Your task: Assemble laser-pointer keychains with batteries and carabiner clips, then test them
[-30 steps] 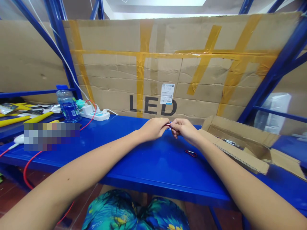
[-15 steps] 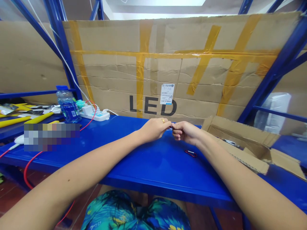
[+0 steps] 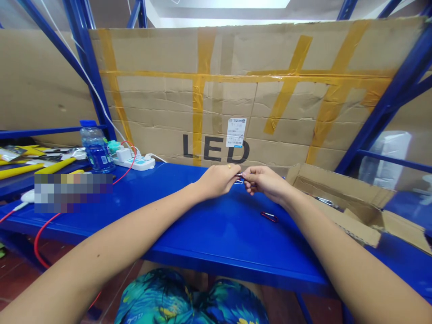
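My left hand (image 3: 221, 181) and my right hand (image 3: 262, 181) meet above the far middle of the blue table. Both are closed, with fingertips pinching a small dark, shiny metal piece (image 3: 240, 174) between them; most of it is hidden by the fingers. Just below the fingertips a silvery clip (image 3: 238, 182) shows on the table. Nearer to me, below my right hand, lies a red carabiner (image 3: 269, 217) with a silver gate, touched by neither hand.
An open cardboard box (image 3: 357, 225) holding metal clips stands at the right. On the left are a blue-capped bottle (image 3: 97, 150), a white power strip (image 3: 138, 163), a red cable and yellow-handled items (image 3: 23, 171). Behind the table (image 3: 202, 234) rises a large cardboard sheet (image 3: 162, 108).
The fingers of my right hand have loosened and shifted slightly, so more of the metal piece and the silvery clip below it shows. My left hand has barely moved.
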Motion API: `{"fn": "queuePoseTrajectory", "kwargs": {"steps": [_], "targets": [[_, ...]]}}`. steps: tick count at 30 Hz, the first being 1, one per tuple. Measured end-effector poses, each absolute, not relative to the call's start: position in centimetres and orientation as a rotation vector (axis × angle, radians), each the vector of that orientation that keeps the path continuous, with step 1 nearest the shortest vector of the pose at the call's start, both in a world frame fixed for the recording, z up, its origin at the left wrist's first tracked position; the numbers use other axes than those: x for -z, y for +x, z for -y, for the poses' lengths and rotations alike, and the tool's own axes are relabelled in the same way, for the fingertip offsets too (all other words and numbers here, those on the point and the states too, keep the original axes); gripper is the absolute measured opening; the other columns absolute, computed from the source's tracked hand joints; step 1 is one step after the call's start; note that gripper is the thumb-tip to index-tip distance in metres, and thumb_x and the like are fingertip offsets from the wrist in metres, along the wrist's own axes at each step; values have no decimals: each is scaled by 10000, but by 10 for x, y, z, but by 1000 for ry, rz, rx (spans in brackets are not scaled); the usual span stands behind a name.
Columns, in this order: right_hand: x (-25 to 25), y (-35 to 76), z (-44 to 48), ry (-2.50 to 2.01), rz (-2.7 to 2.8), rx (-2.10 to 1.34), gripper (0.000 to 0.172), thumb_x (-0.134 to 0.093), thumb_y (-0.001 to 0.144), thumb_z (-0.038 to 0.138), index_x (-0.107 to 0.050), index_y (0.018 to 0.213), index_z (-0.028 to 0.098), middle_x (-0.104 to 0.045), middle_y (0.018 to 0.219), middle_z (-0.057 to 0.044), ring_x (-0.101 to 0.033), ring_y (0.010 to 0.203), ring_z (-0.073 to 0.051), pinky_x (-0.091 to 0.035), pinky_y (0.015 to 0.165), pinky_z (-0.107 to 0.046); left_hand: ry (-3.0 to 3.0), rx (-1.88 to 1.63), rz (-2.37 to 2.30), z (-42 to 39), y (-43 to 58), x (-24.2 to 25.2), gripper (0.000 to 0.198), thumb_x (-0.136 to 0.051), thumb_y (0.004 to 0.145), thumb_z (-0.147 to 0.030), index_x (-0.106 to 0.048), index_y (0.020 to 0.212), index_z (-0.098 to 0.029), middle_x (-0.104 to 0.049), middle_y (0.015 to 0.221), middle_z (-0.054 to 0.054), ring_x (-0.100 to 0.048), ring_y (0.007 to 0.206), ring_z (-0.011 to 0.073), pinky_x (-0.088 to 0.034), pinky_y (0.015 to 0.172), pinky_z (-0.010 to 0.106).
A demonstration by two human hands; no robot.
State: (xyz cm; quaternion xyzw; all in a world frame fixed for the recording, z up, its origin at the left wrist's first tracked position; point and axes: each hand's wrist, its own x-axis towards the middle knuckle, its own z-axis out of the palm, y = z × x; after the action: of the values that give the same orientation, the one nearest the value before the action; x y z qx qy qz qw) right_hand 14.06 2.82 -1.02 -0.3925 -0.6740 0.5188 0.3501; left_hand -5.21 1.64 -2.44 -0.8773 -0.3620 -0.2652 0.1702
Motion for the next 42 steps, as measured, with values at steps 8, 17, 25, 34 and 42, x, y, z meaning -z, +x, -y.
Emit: {"fn": "queuePoseTrajectory", "kwargs": {"steps": [8, 17, 25, 34, 42], "targets": [[14, 139, -31, -987, 1468, -1730, 194, -633, 736, 196, -471, 631, 178, -336, 454, 66, -371, 444, -87, -313, 449, -231, -2453, 598, 908, -15, -52, 25, 170, -387, 978, -172, -554, 983, -142, -662, 912, 71, -632, 798, 177, -418, 620, 274], [-12, 149, -17, -1381, 2053, -883, 202, -572, 811, 267, -540, 636, 173, -561, 521, -16, -496, 472, -127, -392, 524, -277, -2457, 611, 1014, -13, -53, 19, 154, -388, 957, -172, -537, 990, -152, -665, 968, 85, -640, 841, 199, -429, 629, 298], [-23, 163, 9, -1968, 2760, -582, 205, -574, 791, 284, -613, 634, 159, -675, 599, -63, -614, 534, -173, -402, 509, -276, -2511, 684, 1133, -14, -53, 21, 138, -419, 958, -231, -528, 1011, -165, -673, 989, 77, -642, 849, 213, -452, 695, 321], [-5, 135, 11, -1924, 2905, -194, 211, -553, 831, 305, -682, 782, 146, -703, 740, -108, -642, 646, -222, -397, 552, -297, -2513, 702, 1162, -12, -49, 21, 133, -429, 950, -234, -533, 1003, -172, -676, 973, 74, -640, 849, 216, -446, 693, 321], [17, 124, 6, -1430, 2802, -251, 121, -623, 814, 289, -617, 749, 187, -681, 789, -87, -569, 653, -192, -339, 553, -291, -2510, 755, 1179, -13, -51, 22, 113, -440, 936, -224, -531, 981, -173, -680, 959, 74, -641, 845, 215, -451, 694, 317]]}}
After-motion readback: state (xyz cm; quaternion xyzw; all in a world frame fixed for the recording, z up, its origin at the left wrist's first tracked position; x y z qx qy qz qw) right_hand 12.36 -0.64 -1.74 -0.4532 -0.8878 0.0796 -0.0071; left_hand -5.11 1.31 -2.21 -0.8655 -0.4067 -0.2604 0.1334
